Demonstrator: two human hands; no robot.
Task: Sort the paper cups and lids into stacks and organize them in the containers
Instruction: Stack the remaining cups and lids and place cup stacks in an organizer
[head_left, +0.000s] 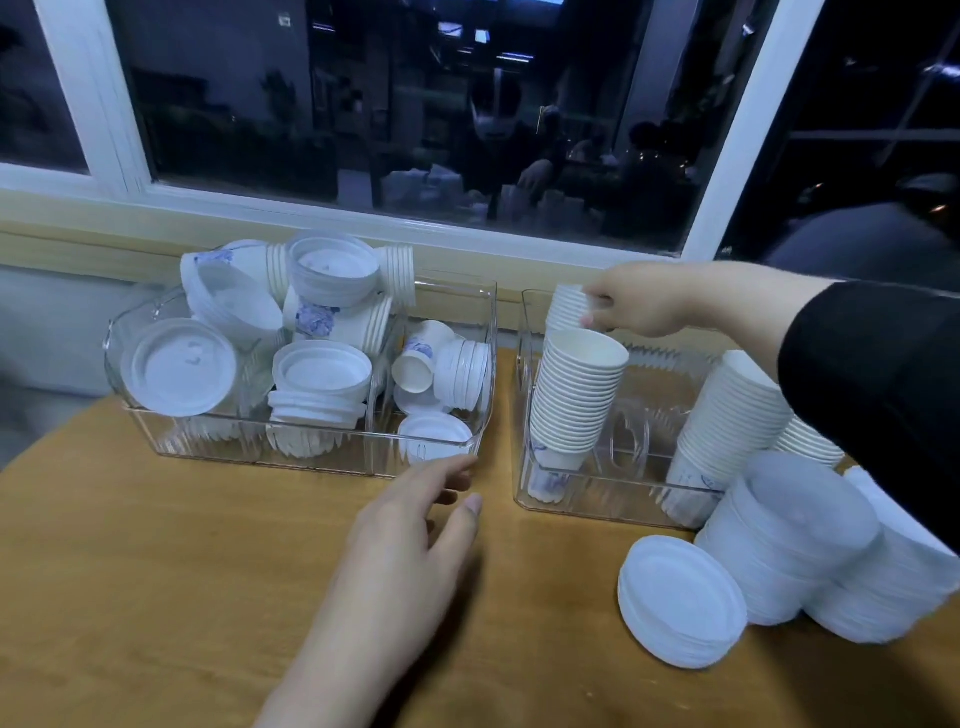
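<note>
While the right hand (641, 304) pinches a cup stack (567, 307) at the back left corner of the right container (597, 506), lower it straight so it stands upright. The left hand (415, 525) rests flat, fingers loose, near the tabletop's (156, 571) middle, holding nothing.

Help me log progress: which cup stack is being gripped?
The small stack at the back left of the right container, pinched by the right hand; the others stand untouched.

Black sleeve (872, 395) — right arm only
</note>
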